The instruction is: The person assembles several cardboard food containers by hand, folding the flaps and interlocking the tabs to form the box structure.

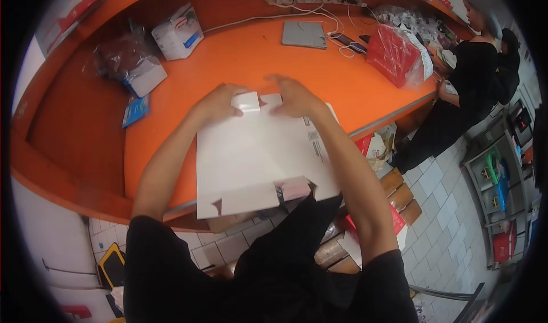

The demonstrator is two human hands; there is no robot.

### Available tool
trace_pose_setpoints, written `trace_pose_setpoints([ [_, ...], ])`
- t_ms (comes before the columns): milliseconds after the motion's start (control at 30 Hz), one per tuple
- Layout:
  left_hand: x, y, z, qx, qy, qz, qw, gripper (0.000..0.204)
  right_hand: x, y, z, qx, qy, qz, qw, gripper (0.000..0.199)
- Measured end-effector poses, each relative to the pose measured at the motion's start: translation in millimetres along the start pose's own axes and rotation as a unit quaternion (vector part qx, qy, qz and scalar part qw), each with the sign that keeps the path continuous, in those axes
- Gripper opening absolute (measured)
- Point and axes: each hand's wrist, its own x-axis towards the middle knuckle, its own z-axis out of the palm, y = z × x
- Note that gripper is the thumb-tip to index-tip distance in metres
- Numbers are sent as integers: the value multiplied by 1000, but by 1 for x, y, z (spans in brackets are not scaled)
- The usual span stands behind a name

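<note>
One left hand (219,103), one right hand (297,99) — both touch one carton (257,149).

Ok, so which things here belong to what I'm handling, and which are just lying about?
In hand, it seems:
- white carton, with your left hand and right hand at its far end

Apparently just lying about:
- blue packet
- white box at the back left
- flat grey object
- red package
</note>
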Motion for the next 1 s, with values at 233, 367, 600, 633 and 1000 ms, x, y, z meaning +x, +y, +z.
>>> trace_pose_setpoints([
  [233,-4,-24,-5,5,-5,7,1000,55,15,-9,31,-35,9,17,999,35],
  [367,-14,17,-7,-39,-25,-122,992,48,-22,-12,55,8,210,-2,978,14],
  [600,-77,30,89,228,292,48,928,37,-23,1,62,68,247,-12,967,8],
  [633,-77,34,84,220,283,40,933,36,-21,-1,59,68,242,-14,968,7],
  [1000,-33,15,14,82,120,7,989,45,-4,-19,47,-83,220,-179,955,42],
])
